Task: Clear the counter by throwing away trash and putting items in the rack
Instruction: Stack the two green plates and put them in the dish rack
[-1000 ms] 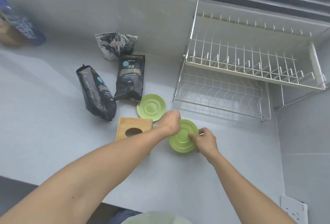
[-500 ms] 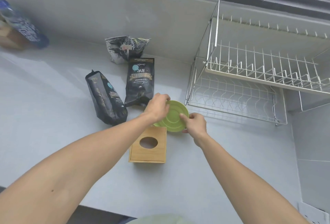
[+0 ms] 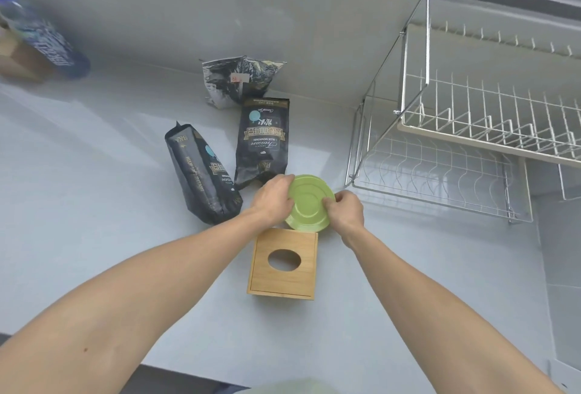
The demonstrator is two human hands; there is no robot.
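Note:
A green plate point(image 3: 309, 205) is held at its left rim by my left hand point(image 3: 273, 202) and at its right rim by my right hand point(image 3: 346, 214), low over the counter, just past the wooden box. I see only one plate; whether another lies under it cannot be told. The two-tier wire rack point(image 3: 440, 179) stands to the right with nothing on either tier. Two black coffee bags point(image 3: 204, 173) point(image 3: 262, 139) lie left of the plate. A crumpled silver and black bag point(image 3: 239, 79) leans by the wall.
A wooden tissue box point(image 3: 283, 263) with an oval hole sits right in front of the plate. A blue bottle point(image 3: 41, 38) and a brown box point(image 3: 15, 60) stand at the far left. The counter's front edge point(image 3: 188, 373) runs below my arms.
Both hands carried the green plate left and away from me, over the spot where a second green plate lay. That second plate is no longer visible.

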